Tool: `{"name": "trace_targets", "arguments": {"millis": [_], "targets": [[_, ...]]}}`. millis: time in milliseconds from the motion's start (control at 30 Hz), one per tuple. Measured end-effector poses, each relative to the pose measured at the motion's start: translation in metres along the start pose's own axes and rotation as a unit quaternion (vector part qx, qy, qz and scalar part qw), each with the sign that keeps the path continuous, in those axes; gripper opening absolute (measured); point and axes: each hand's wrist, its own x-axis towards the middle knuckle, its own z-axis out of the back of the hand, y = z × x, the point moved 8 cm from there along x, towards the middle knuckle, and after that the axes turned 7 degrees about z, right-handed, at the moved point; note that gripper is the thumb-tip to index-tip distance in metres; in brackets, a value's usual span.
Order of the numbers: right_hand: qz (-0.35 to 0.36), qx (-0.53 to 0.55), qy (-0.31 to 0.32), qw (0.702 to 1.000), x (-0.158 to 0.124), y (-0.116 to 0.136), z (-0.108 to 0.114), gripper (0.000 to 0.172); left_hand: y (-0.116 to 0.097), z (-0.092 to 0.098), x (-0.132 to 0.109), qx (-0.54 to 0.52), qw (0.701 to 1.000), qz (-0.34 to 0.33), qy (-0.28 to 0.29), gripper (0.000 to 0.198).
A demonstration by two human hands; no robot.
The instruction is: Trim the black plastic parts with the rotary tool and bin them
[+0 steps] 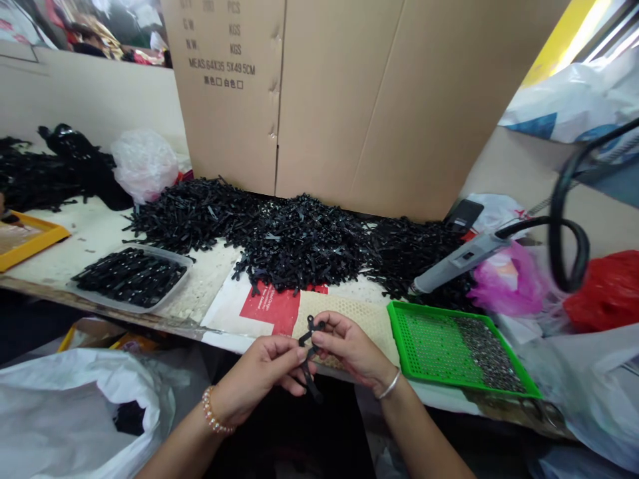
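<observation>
My left hand (279, 366) and my right hand (344, 346) meet over the table's front edge, both closed on narrow black strips with rounded ends. The black strips (310, 382) cross each other between my fingertips; one end hangs below my left fingers, and the upper ends stick out above my right thumb. Exactly how many pieces are held, I cannot tell. Beneath my right hand lies a cream textured mat (369, 313). To its right is a green tray (397, 332) with many small metal bits heaped on its right side.
Piles of black strips (304, 239) spread along a tall cardboard box (349, 100). A clear plastic tub (187, 266) of black pieces stands left. At right, a grey corded electric screwdriver (454, 263) hangs above the table, near a pink bag (509, 279). A white sack (74, 412) is below left.
</observation>
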Motion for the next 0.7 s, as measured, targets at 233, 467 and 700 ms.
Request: {"name": "trace_targets", "arguments": {"millis": [233, 467, 700], "targets": [[0.024, -0.013, -0.026, 0.999, 0.002, 0.002, 0.004, 0.043, -0.003, 0.012, 0.002, -0.033, 0.998, -0.006, -0.046, 0.038], [0.095, -0.074, -0.12, 0.985, -0.01, -0.01, 0.002, 0.042, 0.014, 0.034, 0.011, -0.175, 0.968, -0.04, -0.174, 0.063], [0.151, -0.163, -0.127, 0.967, -0.03, -0.011, -0.004, 0.04, 0.025, 0.021, 0.015, -0.217, 0.968, -0.013, -0.123, 0.038]]}}
